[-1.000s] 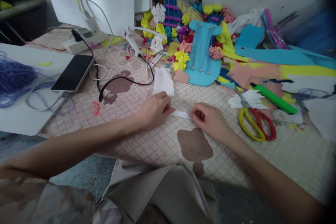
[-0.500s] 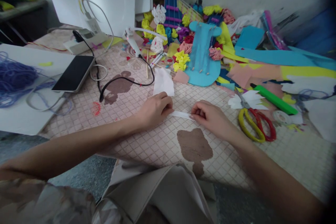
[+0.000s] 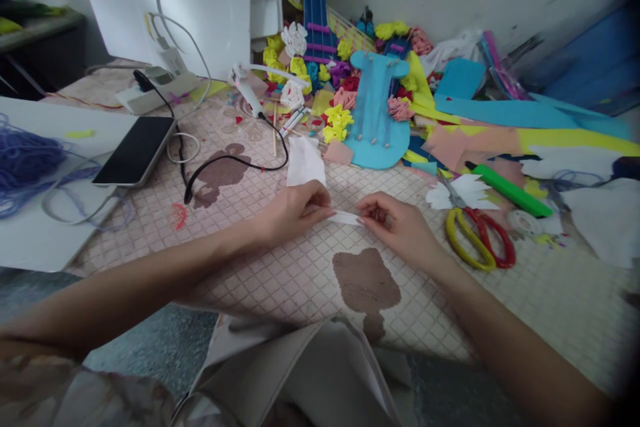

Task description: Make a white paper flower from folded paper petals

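Observation:
A narrow white paper strip [image 3: 347, 217] stretches between my two hands, just above or on the patterned tablecloth [image 3: 280, 267]. My left hand [image 3: 299, 208] pinches its left end between thumb and fingers. At the other end my right hand [image 3: 393, 220] grips the strip with curled fingers. Just behind my left hand lies a loose piece of white paper [image 3: 306, 161]. Scissors [image 3: 475, 233] with one yellow and one red handle rest to the right of my right hand, their blades over white cut paper [image 3: 467, 192].
A glue gun [image 3: 249, 95] with a black cord stands behind my left hand. A phone [image 3: 135, 150] and blue yarn [image 3: 30, 153] lie on a white board at left. Behind are a light-blue cutout [image 3: 380, 113], crepe-paper flowers [image 3: 337, 123] and a green cutter [image 3: 515, 190].
The whole view has shifted slightly, so the table items appear a little further left. Both hands still hold the strip, and its visible stretch looks slightly shorter.

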Demonstrator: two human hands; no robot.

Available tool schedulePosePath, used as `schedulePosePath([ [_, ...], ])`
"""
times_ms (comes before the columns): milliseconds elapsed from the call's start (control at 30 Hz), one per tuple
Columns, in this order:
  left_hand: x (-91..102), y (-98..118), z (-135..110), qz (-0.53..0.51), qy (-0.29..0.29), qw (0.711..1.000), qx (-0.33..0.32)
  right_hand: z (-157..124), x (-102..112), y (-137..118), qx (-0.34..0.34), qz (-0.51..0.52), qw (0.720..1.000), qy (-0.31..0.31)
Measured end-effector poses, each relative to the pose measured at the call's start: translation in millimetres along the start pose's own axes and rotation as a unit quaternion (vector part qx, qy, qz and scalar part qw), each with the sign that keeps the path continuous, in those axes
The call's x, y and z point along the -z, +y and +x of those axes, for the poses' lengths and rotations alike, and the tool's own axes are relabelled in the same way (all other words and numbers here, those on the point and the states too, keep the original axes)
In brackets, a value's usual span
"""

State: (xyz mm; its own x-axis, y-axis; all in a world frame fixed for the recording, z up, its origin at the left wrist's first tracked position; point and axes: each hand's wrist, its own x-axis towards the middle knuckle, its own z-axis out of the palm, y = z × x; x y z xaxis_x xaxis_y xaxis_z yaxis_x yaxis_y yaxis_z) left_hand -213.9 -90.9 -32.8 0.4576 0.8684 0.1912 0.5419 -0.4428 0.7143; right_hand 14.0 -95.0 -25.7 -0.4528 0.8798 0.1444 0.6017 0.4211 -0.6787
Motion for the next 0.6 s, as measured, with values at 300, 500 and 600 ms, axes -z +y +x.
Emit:
schedulePosePath([
  [300, -2.6, 16, 33, -0.056, -0.104, 0.991, 0.055, 3, 3, 5, -0.026, 0.158, 0.985, 0.059],
  [500, -6.1, 17, 33, -0.283, -0.081, 0.945, 0.142, 7, -15, -1, -0.142, 0.434, 0.889, 0.03],
  [600, -9.2, 22, 31, -0.275, -0.048, 0.95, 0.142, 7, -25, -4, -0.155, 0.436, 0.884, 0.064],
])
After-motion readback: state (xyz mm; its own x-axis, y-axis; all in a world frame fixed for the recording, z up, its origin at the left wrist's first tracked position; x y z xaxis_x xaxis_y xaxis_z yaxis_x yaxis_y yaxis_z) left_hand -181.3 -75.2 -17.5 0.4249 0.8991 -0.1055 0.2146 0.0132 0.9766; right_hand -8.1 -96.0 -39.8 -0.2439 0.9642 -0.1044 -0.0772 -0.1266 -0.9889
